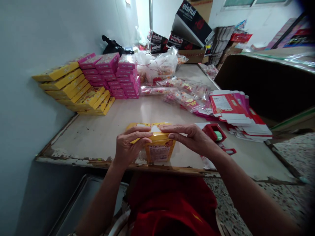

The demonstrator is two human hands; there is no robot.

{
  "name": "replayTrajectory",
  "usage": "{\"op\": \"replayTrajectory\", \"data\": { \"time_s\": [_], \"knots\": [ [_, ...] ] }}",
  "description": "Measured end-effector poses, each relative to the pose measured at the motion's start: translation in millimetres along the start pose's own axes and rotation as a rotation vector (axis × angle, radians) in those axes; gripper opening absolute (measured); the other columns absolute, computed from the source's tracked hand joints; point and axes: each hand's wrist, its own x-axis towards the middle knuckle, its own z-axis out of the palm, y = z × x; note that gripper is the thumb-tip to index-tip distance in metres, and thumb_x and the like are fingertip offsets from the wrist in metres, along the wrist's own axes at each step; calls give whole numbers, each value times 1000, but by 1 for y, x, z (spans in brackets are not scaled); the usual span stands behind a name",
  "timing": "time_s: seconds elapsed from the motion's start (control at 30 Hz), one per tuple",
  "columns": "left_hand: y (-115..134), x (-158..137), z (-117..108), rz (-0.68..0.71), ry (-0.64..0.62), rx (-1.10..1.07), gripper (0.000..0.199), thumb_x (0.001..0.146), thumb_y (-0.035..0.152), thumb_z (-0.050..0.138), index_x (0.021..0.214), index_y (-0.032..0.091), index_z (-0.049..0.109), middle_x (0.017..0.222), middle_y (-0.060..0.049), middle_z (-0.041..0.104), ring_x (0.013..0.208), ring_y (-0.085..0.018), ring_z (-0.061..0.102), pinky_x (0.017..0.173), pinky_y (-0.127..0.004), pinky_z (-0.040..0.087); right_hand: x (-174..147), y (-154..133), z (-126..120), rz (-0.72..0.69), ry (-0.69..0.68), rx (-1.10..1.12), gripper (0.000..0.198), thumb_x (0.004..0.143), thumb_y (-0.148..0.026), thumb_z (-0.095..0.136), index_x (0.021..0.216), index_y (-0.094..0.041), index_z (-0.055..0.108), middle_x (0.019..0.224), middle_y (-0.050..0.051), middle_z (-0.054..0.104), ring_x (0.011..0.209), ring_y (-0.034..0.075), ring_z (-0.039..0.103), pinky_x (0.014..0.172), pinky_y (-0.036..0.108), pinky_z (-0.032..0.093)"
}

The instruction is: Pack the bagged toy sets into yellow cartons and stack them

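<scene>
A yellow cardboard box point(160, 152) stands near the table's front edge, with a printed panel facing me. My left hand point(130, 141) grips its upper left edge, thumb on the near side and fingers over the top. On the upper right, my right hand point(194, 137) pinches the same box between thumb and straight fingers. A small white patch shows at the top between my fingertips. More yellow packaging point(137, 125) shows just behind the box; whether it is a separate piece I cannot tell.
Yellow boxes point(66, 86) and pink boxes point(108, 67) are stacked at the back left. Plastic-wrapped packets point(187, 100) lie mid-table. Flattened cartons point(228, 106) and a red tape dispenser point(214, 132) lie to the right, beside a large open carton point(246, 75).
</scene>
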Motion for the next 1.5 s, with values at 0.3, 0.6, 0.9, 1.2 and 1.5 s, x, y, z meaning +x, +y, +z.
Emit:
{"op": "replayTrajectory", "data": {
  "time_s": [0.3,0.6,0.9,1.2,1.5],
  "knots": [
    [-12,-3,-13,172,-137,83,35,81,18,85,114,26,78,121,-8,78,107,-20,76,100,-36,61,-9,10,-5,-288,-57,-265,44,96,-27,73,138,-35,66,141,3,69,140,28,56,120,55,41],
    [-30,-10,40,-82,80,-197,26,83,28,83,97,21,62,98,-3,73,88,-16,72,73,-25,59,-34,4,15,-112,106,-226,54,100,-29,65,152,-34,51,163,7,47,146,27,49,119,52,42],
    [21,-33,67,-464,-11,-187,18,91,35,72,88,21,61,76,3,64,63,-11,57,58,-21,46,-152,45,-98,724,648,-269,51,82,-66,71,99,-19,77,96,11,78,93,29,70,86,42,55],
    [19,-46,100,-524,-220,-34,21,97,42,62,90,22,58,65,7,56,56,-11,49,54,-20,40,-140,43,-85,758,575,168,43,67,-60,85,77,-19,80,77,5,78,72,20,65,75,35,51],
    [34,-39,115,-474,-324,-85,20,98,42,61,93,24,57,70,6,60,60,-12,51,58,-22,43,-148,31,-83,779,644,281,41,65,-50,89,90,-18,82,89,6,82,79,19,69,79,34,51]
  ]
}}
